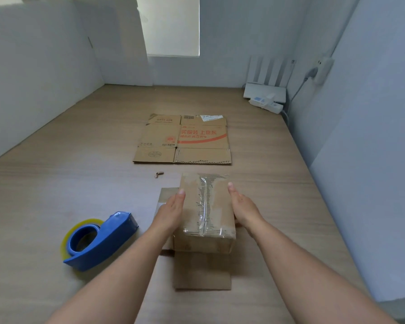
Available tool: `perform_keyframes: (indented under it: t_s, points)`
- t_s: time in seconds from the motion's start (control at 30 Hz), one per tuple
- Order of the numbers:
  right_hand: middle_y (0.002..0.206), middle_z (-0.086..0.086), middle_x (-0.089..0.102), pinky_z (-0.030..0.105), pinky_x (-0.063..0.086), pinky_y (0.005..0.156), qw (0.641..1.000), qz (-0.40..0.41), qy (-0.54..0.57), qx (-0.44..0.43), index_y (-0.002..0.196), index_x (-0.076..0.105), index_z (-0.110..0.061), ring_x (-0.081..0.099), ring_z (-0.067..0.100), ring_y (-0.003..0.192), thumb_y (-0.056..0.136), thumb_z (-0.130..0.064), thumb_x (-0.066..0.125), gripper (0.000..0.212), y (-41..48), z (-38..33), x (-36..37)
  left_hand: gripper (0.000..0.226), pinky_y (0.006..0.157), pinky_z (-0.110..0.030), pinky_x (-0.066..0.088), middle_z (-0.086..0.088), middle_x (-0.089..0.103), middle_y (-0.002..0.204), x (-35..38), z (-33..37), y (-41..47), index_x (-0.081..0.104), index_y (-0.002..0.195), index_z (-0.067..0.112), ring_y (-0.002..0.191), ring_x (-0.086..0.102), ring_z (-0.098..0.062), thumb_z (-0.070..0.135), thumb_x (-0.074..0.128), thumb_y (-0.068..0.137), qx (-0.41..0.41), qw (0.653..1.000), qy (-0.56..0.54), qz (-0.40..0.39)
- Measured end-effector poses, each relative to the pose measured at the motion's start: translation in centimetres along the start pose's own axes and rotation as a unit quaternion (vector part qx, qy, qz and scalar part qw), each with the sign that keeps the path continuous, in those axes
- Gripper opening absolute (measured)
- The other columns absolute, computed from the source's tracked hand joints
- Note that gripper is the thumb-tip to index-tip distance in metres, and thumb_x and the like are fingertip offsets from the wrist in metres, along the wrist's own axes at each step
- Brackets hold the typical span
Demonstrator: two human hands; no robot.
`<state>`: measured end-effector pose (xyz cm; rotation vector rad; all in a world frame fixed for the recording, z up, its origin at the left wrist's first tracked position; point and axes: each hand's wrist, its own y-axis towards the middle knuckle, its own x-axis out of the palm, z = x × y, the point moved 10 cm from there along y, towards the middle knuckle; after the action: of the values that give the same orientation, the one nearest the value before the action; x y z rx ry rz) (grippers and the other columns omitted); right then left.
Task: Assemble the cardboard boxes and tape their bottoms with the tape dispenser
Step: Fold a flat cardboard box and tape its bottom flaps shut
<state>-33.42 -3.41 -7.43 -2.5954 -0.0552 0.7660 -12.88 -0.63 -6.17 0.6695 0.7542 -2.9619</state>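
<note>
**Inspector:** Condition of the assembled box?

**Assistant:** It stands on the wooden worktop, near the front edge, with its closed end up. It is plain brown corrugated cardboard in a rectangular shape. Clear glossy tape runs along the centre seam and wrinkles over the near edge. The open-end flaps are splayed flat on the worktop.

**Inspector:** Hands?

**Assistant:** The left hand lies flat against the box's left side with its fingers straight. The right hand presses the right side, also uncurled. Neither hand grips anything.

**Inspector:** Tape dispenser?

**Assistant:** It is blue plastic and carries a yellowish roll. It lies on the worktop left of the box, apart from both hands.

**Inspector:** Other stock?

**Assistant:** One flattened box with red print lies farther back at centre. A small cardboard scrap lies between the two boxes.
</note>
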Motion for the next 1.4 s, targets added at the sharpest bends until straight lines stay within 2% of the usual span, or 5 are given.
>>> perform_keyframes:
  t_s: [0.43,0.63,0.9,1.13,1.4]
  points:
    - [0.097,0.002,0.070,0.045,0.043,0.090,0.968,0.068,0.219,-0.099,0.081,0.065,-0.019,0.061,0.018,0.099,0.088,-0.073,0.016,0.073,-6.0,-7.5,-9.6,0.086,0.091,-0.045,0.050,-0.004,0.069,0.099,-5.1,9.0,-4.0,0.061,0.105,0.016,0.099,0.064,-0.023,0.084,0.022,0.069,0.099,0.959,-0.263,0.013]
    - [0.095,0.017,0.070,0.036,0.046,0.073,0.997,0.012,0.080,0.017,0.096,0.067,-0.007,0.066,0.029,0.085,0.085,-0.075,0.032,0.077,-7.8,-0.3,-5.3,0.092,0.086,-0.045,0.053,-0.013,0.057,0.128,-2.0,0.3,-6.2,0.039,0.142,0.023,0.111,0.058,-0.028,0.083,0.028,0.073,-0.051,0.990,-0.117,-0.051]
    - [0.120,0.003,0.056,0.030,0.045,0.072,0.952,0.005,-0.307,-0.015,0.128,0.049,-0.018,0.055,0.020,0.099,0.067,-0.071,0.059,0.081,-10.0,-0.6,-0.2,0.053,0.077,-0.034,0.059,-0.005,0.045,0.140,-0.4,-1.8,-8.1,0.023,0.147,0.026,0.092,0.060,-0.019,0.029,0.045,0.099,0.006,0.994,0.104,-0.025]
    - [0.098,0.015,0.062,0.054,0.056,0.077,0.998,0.037,0.042,0.001,0.091,0.057,-0.014,0.061,0.037,0.090,0.091,-0.017,0.040,0.017,-9.3,1.3,-2.6,0.080,0.077,-0.036,0.055,-0.010,0.050,0.128,-2.4,-0.9,-8.5,-0.007,0.149,0.042,0.096,0.059,-0.025,0.008,0.039,0.094,0.088,0.969,0.226,0.046]
    - [0.098,0.011,0.063,0.055,0.053,0.081,0.995,0.055,0.080,-0.017,0.101,0.059,-0.013,0.061,0.033,0.092,0.094,-0.026,0.044,0.020,-9.4,1.6,-2.7,0.054,0.093,-0.038,0.049,-0.006,0.037,0.142,1.3,1.0,-7.8,0.055,0.129,0.028,0.117,0.053,-0.025,0.060,0.025,0.096,0.061,0.902,0.427,-0.010]
